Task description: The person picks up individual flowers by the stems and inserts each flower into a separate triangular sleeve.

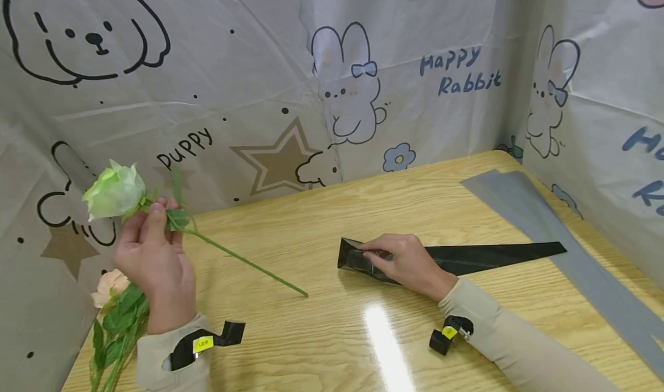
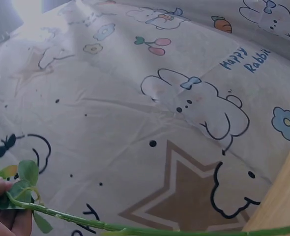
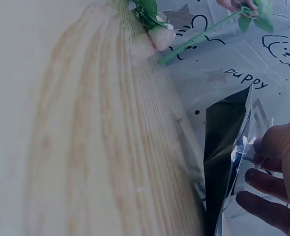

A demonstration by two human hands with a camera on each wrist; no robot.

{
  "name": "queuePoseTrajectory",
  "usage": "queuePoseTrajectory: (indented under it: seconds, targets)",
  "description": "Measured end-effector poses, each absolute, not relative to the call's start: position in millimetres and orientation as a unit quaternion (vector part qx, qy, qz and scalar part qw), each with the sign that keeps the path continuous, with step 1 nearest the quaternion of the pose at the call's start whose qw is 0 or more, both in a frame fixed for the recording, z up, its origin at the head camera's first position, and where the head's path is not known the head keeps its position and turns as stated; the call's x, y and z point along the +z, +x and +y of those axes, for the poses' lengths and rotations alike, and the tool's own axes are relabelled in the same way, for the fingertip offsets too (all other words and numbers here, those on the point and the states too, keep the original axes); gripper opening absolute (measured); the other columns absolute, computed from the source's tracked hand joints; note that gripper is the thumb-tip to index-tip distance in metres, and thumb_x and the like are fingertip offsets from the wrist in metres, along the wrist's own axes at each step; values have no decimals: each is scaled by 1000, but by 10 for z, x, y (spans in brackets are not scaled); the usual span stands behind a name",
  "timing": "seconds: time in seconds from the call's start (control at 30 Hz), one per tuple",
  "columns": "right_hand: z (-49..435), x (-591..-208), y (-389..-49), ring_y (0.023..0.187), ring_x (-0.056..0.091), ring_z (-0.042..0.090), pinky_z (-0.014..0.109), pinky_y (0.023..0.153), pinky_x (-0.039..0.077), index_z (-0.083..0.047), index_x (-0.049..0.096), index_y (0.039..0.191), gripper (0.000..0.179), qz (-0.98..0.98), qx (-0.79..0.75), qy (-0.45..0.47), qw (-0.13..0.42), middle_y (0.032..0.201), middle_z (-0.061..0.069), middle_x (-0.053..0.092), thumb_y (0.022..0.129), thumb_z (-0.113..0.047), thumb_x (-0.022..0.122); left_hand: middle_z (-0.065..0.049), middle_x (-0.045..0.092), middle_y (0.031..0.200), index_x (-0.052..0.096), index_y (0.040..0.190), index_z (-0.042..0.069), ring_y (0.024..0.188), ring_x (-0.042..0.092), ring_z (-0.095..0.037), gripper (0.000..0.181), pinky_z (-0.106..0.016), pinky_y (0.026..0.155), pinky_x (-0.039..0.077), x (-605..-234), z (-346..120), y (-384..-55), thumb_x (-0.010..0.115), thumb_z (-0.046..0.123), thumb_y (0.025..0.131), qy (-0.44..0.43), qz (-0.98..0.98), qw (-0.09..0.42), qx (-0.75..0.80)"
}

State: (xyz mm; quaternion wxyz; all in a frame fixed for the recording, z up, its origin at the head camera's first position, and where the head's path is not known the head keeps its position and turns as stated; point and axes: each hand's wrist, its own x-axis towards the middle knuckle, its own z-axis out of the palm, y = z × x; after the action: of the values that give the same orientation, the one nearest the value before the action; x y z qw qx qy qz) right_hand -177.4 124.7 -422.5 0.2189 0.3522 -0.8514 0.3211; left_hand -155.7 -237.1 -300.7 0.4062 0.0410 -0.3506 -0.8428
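Note:
My left hand (image 1: 158, 259) pinches a pale green-white artificial rose (image 1: 115, 191) by its stem, just below the bloom. The long stem slants down to the right over the table, and a few leaves show around the fingers in the left wrist view. On the table, my right hand (image 1: 407, 260) pinches the clear film at the wide mouth of a long black flower sleeve (image 1: 493, 256). Its narrow end points right. The right wrist view shows the sleeve's mouth standing apart, with the fingertips (image 3: 257, 178) at the clear side.
Peach roses (image 1: 110, 288) with leafy stems lie at the table's left edge. Flat grey sleeves (image 1: 524, 199) lie along the right side, under the black sleeve's tip. A printed cloth (image 1: 259, 63) hangs behind and beside the wooden table (image 1: 290, 346).

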Motion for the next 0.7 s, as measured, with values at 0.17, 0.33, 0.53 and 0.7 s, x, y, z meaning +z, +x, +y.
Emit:
queuePoseTrajectory:
  seconds: [0.17,0.33,0.53,0.7]
  targets:
    - [1247,-4233,-1771,79,74,5,19,66,61,-16,81,107,15,-850,323,355,217,95,-1,81,93,-14,78,-18,72,101,64,111,-11,88,74,-27,31,-32,78,65,-3130,-2413,-1611,79,2,87,69,-313,382,-867]
    - [1243,-4229,-1783,79,74,5,21,67,61,-16,81,108,15,-850,319,358,219,96,-1,81,93,-15,78,-17,70,100,64,109,-12,87,73,-26,25,-32,76,64,-3190,-2447,-1658,76,1,90,92,-278,377,-879]
    - [1240,-4219,-1793,80,75,6,22,67,62,-16,81,109,16,-850,317,358,222,96,-1,81,93,-15,78,-17,71,93,66,102,-13,84,72,-26,18,-31,71,64,-3248,-2448,-1715,73,0,92,101,-257,370,-887]
    - [1246,-4221,-1787,80,74,6,21,67,61,-16,80,110,17,-849,317,359,223,96,-1,81,93,-15,78,-17,69,93,66,100,-12,86,71,-27,16,-30,71,63,-3300,-2397,-1755,71,2,94,100,-261,368,-887]
